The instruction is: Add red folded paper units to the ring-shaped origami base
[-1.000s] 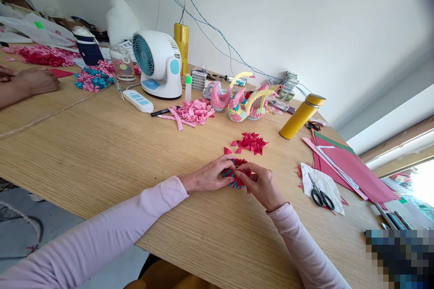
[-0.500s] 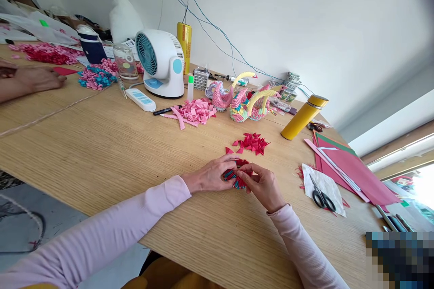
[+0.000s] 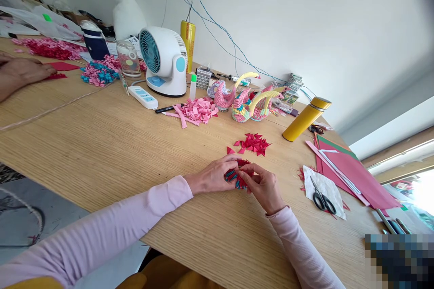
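A small red and teal folded-paper ring [image 3: 237,176] rests on the wooden table [image 3: 101,144], held between both my hands. My left hand [image 3: 212,175] grips its left side. My right hand [image 3: 262,187] pinches its right edge with thumb and forefinger. Just beyond lies a heap of loose red folded triangles [image 3: 252,143], one stray triangle [image 3: 230,150] beside it. Most of the ring is hidden by my fingers.
Scissors [image 3: 320,198] lie on white paper to the right, beside red sheets [image 3: 352,171] and a yellow flask [image 3: 305,118]. Paper swans [image 3: 246,101], pink pieces [image 3: 198,110], a fan [image 3: 162,61] and a power strip [image 3: 142,97] stand behind. Another person's hand [image 3: 20,72] rests far left.
My hands stay on the paper ring, fingers shifting slightly. The other person's hand at far left has drawn back a little. The view has drifted slightly.
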Motion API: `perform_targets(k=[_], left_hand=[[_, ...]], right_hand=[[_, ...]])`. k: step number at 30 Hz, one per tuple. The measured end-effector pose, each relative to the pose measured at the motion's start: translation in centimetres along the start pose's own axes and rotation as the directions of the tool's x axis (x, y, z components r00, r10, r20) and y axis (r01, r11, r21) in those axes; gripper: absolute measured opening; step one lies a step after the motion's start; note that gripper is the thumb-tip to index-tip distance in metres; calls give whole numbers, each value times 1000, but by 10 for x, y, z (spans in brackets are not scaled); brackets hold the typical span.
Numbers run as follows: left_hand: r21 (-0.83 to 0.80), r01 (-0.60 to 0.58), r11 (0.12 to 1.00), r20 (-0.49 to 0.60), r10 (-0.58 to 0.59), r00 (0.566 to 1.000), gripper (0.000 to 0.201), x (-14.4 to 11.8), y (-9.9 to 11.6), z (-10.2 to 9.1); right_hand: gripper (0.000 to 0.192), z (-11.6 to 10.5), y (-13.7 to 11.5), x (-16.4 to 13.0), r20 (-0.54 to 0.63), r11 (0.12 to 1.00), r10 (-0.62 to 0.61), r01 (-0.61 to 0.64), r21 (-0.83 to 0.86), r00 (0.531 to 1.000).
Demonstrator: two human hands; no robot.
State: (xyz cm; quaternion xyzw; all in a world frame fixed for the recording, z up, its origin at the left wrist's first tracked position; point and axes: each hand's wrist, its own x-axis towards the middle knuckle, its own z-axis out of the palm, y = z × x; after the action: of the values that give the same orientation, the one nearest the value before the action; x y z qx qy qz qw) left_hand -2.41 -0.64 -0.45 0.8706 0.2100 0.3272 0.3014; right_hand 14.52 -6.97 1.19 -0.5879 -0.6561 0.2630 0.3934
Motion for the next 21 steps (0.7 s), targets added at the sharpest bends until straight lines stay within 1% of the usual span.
perform_targets(k=[4,7,10,14,21], left_hand=[[-23,-9,1000,-5,9,1000,19,0,-2,0],[-19,-5,1000,-7,5,1000,19,0,-3,0],[-19,-3,1000,-3,3,1000,18,0,-4,-1],[-30,-14,999,-1,14,1000,17,0,-6,-1],[-25,-20,999,-3,20,1000,15,0,-4,-2]], right_hand=[[25,-3,-7,0,21,991,-77,79,-104,997],[23,-6,-11,0,57,986,-89,96,-139,994],[23,-9,-9,1,84,989,-72,82,-124,994],[22,-10,-4,2,56,997,-36,39,-60,998],[22,-10,-4,3,88,991,-80,88,-98,993]])
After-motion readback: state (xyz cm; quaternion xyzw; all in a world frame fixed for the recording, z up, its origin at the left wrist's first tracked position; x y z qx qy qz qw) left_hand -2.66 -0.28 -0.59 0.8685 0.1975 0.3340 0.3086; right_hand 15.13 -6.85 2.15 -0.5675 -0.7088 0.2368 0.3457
